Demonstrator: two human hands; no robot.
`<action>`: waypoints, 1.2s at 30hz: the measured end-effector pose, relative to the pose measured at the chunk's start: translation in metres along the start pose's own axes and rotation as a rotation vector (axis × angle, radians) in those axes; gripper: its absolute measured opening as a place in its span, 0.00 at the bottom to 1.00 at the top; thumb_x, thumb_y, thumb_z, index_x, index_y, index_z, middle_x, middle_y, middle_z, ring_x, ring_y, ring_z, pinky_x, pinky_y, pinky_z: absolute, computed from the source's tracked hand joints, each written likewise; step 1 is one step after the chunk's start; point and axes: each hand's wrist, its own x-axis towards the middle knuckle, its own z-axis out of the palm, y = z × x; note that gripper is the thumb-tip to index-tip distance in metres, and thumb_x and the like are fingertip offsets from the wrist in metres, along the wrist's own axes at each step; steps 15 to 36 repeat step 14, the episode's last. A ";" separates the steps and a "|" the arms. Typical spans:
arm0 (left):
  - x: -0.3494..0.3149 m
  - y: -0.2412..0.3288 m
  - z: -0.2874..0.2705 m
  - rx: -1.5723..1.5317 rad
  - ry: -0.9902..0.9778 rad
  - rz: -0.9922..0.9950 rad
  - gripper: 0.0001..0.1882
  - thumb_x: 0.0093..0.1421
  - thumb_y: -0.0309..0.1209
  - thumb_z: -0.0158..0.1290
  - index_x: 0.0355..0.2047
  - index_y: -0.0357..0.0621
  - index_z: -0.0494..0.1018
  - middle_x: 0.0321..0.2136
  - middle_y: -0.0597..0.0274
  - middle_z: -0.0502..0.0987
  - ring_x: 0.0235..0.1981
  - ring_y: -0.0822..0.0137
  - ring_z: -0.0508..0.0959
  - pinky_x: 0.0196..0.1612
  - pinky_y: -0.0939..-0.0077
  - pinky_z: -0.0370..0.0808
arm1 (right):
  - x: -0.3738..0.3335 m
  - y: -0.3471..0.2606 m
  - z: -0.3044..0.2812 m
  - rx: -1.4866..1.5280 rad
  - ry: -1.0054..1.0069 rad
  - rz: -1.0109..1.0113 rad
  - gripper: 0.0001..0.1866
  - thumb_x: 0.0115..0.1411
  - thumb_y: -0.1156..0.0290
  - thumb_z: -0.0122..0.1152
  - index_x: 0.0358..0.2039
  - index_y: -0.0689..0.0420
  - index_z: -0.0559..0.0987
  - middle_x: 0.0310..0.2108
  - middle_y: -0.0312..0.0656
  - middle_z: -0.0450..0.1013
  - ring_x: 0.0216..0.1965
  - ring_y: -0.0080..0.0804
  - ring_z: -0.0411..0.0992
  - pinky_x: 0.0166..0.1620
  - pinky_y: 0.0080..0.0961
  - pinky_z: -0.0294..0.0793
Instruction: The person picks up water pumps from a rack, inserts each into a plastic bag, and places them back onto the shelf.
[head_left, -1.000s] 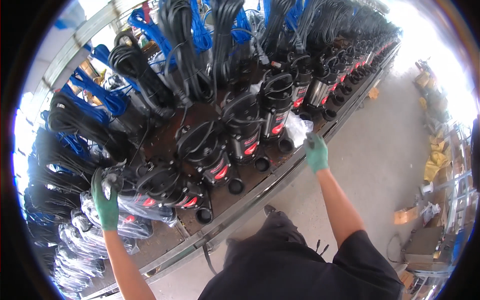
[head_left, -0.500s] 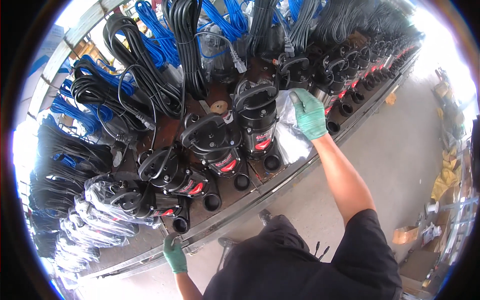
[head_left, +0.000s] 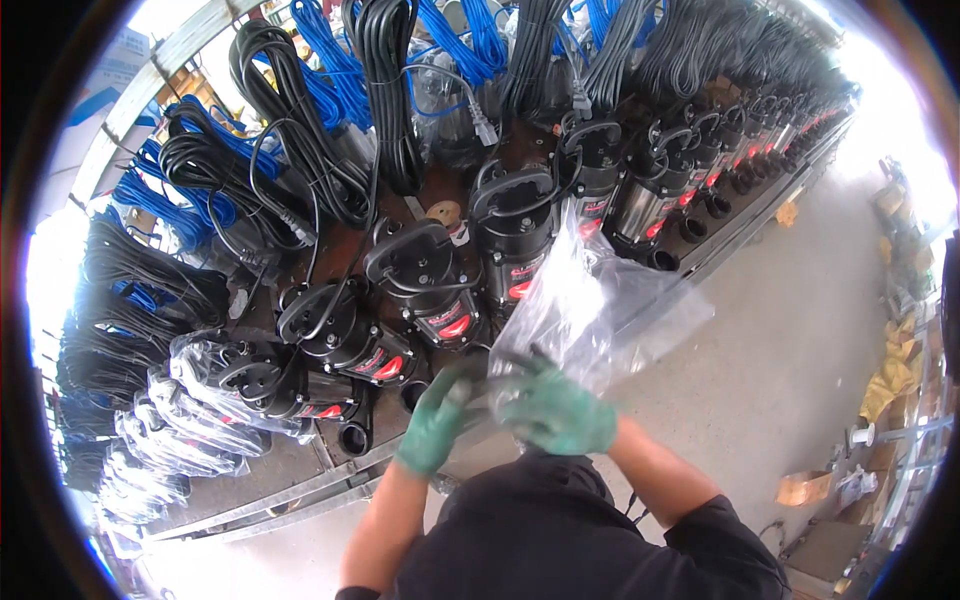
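Note:
In front of my chest, by the bench edge, both my hands wear green gloves. A clear plastic bag fans out from my right hand, over the bench edge and partly in front of a black submersible pump. My right fingers are closed on the lower end of the bag, though blurred. Close beside the bag is my left hand; motion smears its fingertips, so I cannot tell whether they grip the film. Other black pumps with top handles and red labels stand uncovered, outlets toward me.
Pumps in clear bags stand at the left end of the bench. Behind the pumps lie coiled black cables and blue cords. The metal bench rail runs along the front. A cardboard box sits on the floor at right.
My right hand has come down and toward me from beside the pumps, bringing the plastic bag, which has spread out. My left hand has risen from the bench rail and moved right, near the bag.

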 end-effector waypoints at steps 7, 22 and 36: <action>0.047 -0.021 -0.006 -0.013 0.080 -0.445 0.22 0.70 0.43 0.56 0.58 0.43 0.74 0.45 0.59 0.80 0.48 0.64 0.79 0.47 0.65 0.81 | -0.002 -0.013 0.056 0.244 0.044 -0.115 0.09 0.58 0.62 0.69 0.34 0.53 0.82 0.52 0.40 0.76 0.65 0.52 0.65 0.68 0.53 0.61; 0.025 -0.035 -0.031 -0.218 0.224 -0.240 0.25 0.70 0.39 0.57 0.63 0.41 0.70 0.48 0.56 0.80 0.48 0.61 0.81 0.57 0.64 0.79 | -0.029 -0.009 0.058 0.857 0.143 0.522 0.08 0.62 0.69 0.67 0.42 0.52 0.85 0.56 0.46 0.77 0.60 0.38 0.74 0.63 0.36 0.73; 0.025 -0.035 -0.031 -0.218 0.224 -0.240 0.25 0.70 0.39 0.57 0.63 0.41 0.70 0.48 0.56 0.80 0.48 0.61 0.81 0.57 0.64 0.79 | -0.029 -0.009 0.058 0.857 0.143 0.522 0.08 0.62 0.69 0.67 0.42 0.52 0.85 0.56 0.46 0.77 0.60 0.38 0.74 0.63 0.36 0.73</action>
